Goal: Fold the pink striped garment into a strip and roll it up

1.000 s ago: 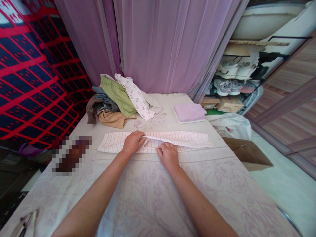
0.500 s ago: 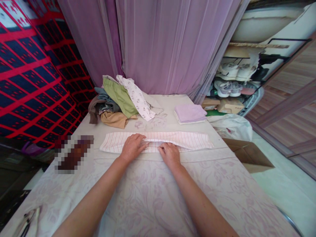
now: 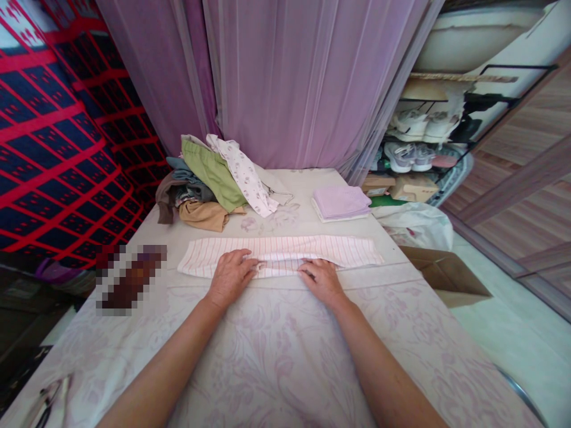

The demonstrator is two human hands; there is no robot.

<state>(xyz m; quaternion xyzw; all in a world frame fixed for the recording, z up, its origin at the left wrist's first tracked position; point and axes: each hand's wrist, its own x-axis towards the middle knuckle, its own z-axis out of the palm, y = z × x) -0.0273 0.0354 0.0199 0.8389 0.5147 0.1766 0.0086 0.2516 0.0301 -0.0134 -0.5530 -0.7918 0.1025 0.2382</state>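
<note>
Both arms are bare all the way up to where they go out of sight. The left arm (image 3: 178, 356) is big and round down low, and it gets thin at the wrist. The right arm (image 3: 379, 356) has the same shape, wide at the bottom and thin near the top. The left grip (image 3: 231, 276) is a bare hand with a wide, smooth back. The right grip (image 3: 325, 282) is a bare hand too, with a round back. The fingernails are too small and blurry to tell.
</note>
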